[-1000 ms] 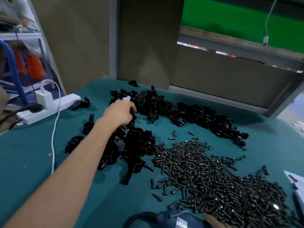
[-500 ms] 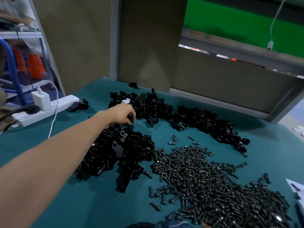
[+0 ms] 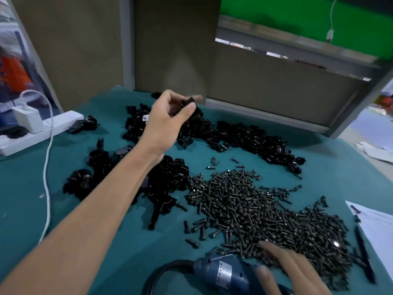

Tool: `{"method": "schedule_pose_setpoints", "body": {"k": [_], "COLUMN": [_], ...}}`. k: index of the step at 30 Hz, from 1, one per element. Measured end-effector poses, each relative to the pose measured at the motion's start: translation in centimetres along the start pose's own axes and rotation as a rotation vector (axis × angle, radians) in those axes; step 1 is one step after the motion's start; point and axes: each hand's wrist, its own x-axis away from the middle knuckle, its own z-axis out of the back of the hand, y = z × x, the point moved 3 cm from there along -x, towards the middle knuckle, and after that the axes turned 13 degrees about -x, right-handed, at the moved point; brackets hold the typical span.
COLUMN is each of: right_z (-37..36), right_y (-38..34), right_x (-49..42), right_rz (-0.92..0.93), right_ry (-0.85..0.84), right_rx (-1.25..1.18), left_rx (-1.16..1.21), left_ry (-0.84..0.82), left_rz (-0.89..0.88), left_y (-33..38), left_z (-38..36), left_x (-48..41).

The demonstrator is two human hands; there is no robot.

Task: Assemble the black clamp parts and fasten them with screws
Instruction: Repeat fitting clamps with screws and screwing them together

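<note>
The left hand (image 3: 168,119) hangs above the heap of black clamp parts (image 3: 244,137) on the teal table (image 3: 323,167), its grip pinching one small black clamp piece (image 3: 187,102). The right hand (image 3: 295,271) has its grip spread over dark metal screws (image 3: 244,205), beside a blue electric screwdriver (image 3: 223,273).

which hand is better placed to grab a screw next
Right. The right hand hovers open at the near edge of the screw pile, while the left hand, further off, pinches a black clamp part.

Assembly workbench: heaped screws (image 3: 265,211), electric screwdriver (image 3: 223,273).
</note>
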Motion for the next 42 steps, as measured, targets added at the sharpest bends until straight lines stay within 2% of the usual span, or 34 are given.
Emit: {"method": "schedule_pose_setpoints", "body": {"k": [2, 4, 7, 9, 13, 18, 21, 23, 26, 29, 31, 34, 36, 37, 39, 42], "right_z": [0.2, 0.1, -1.8, -4.3, -10.7, -17.2, -18.4, -18.2, -18.0, -17.6, -16.7, -14.2, -12.3, -11.4, -9.8, -8.0], "right_y": [1.4, 2.5, 4.8, 7.2, 10.6, 13.4, 14.6, 15.1, 15.2, 14.6, 13.8, 11.8, 9.8, 9.1, 7.9, 7.2], "right_x": [-1.2, -4.0, -9.6, -13.9, -19.9, -22.8, -23.1, -23.1, -23.2, -23.1, -23.1, -21.7, -19.3, -17.8, -15.1, -13.2], "right_rz": [-0.052, -0.112, -0.167, -0.234, -0.341, -0.353, -0.369, -0.301, -0.163, -0.129, -0.233, -0.493, -0.559, -0.576, -0.588, -0.578], "right_ry": [-0.027, 0.013, -0.07, -0.165, -0.356, -0.582, -0.534, -0.464, -0.456, -0.456, -0.406, -0.371, -0.437, -0.477, -0.552, -0.597], "right_rx": [-0.07, -0.12, -0.139, -0.135, -0.085, 0.109, 0.122, 0.199, 0.339, 0.337, 0.156, -0.515, -0.934, -1.068, -1.17, -1.169], "left_rx": [0.302, 0.469, 0.439, 0.464, 0.54, 0.41, 0.39, 0.427, 0.516, 0.545, 0.545, 0.598, 0.648, 0.658, 0.676, 0.702], "left_ry": [-0.047, -0.073, -0.147, -0.159, -0.07, -0.116, -0.115, -0.091, -0.051, -0.059, -0.059, -0.032, -0.027, -0.035, -0.079, -0.14], "left_rz": [0.132, 0.328, 0.594, 0.682, 0.686, 0.649, 0.595, 0.579, 0.595, 0.589, 0.589, 0.606, 0.616, 0.618, 0.615, 0.626], "left_y": [0.0, -1.4, -4.1, -5.3, -6.4, -7.4, -7.7, -7.7, -7.7, -7.5, -7.5, -7.5, -7.4, -7.3, -7.0, -6.5], "left_z": [-1.6, -3.9, -7.3, -8.6, -8.7, -8.1, -7.7, -7.6, -7.7, -7.6, -7.6, -7.6, -7.6, -7.7, -7.8, -8.2], "left_x": [1.9, 4.8, 8.8, 10.0, 9.8, 9.5, 9.5, 9.4, 9.1, 9.1, 9.2, 9.2, 9.1, 9.1, 9.2, 9.4]}}
